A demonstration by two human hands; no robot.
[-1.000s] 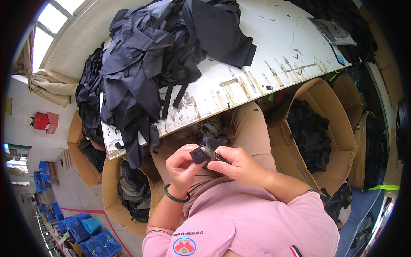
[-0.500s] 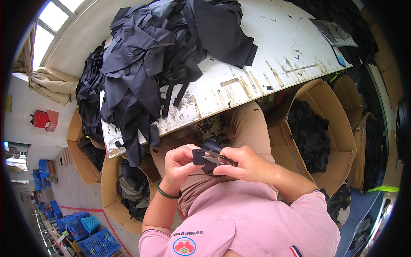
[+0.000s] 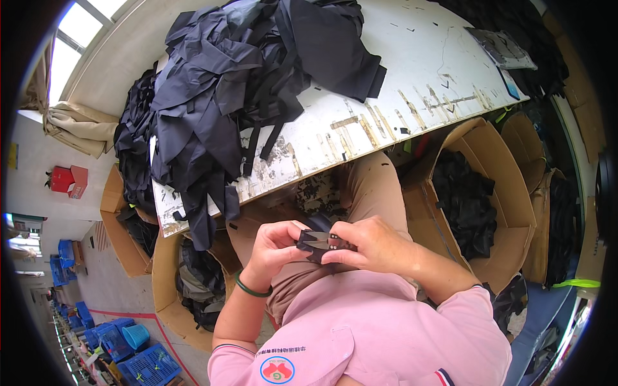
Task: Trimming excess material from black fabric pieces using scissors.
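Note:
Above my lap, my left hand [image 3: 273, 249] pinches a small black fabric piece [image 3: 314, 255] between thumb and fingers. My right hand [image 3: 373, 246] is closed around a pair of thread snips [image 3: 340, 242]. Their pale metal blades point left and lie against the black piece, close to my left fingertips. More dark cloth hangs below both hands, partly hidden by them. Ahead of me, a big heap of black fabric pieces [image 3: 206, 96] covers the left part of the white table [image 3: 412, 71] and droops over its near edge.
An open cardboard box [image 3: 518, 199] with black pieces stands at the right, under the table's edge. Another cardboard box [image 3: 166, 289] with dark cloth is on the left. Blue plastic crates [image 3: 151, 367] sit on the floor at lower left. Fabric scraps lie beneath the table.
My left hand has shifted slightly right, bringing the black piece closer to my right hand. The snips' blades now overlap it further. The heap and boxes are unchanged.

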